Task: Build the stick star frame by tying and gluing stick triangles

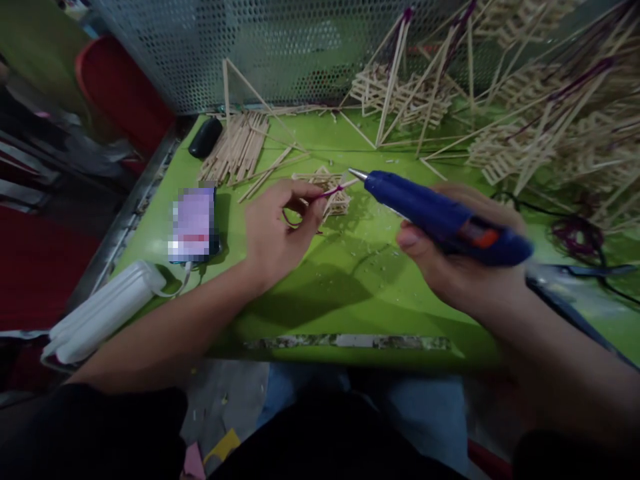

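My right hand [450,267] is wrapped round a blue glue gun [425,203], whose metal nozzle points left. Between the thumb and fingertips of my left hand [280,227] is a purple cord [330,192], pinched closed. The cord runs to a pale thin stick near the nozzle tip; I cannot tell whether the tip touches it. Just behind my left fingertips lies a small lattice of wooden sticks [336,205] on the green table [320,293]. My left hand partly hides this lattice.
Loose wooden sticks [235,150] lie at the back left beside a black case [205,137]. A phone [194,223] is cabled to a white power bank [107,310]. Stick structures [400,93] fill the back right. Tangled purple cord [575,237] and scissors [585,270] lie at right. A perforated metal panel [200,60] stands behind.
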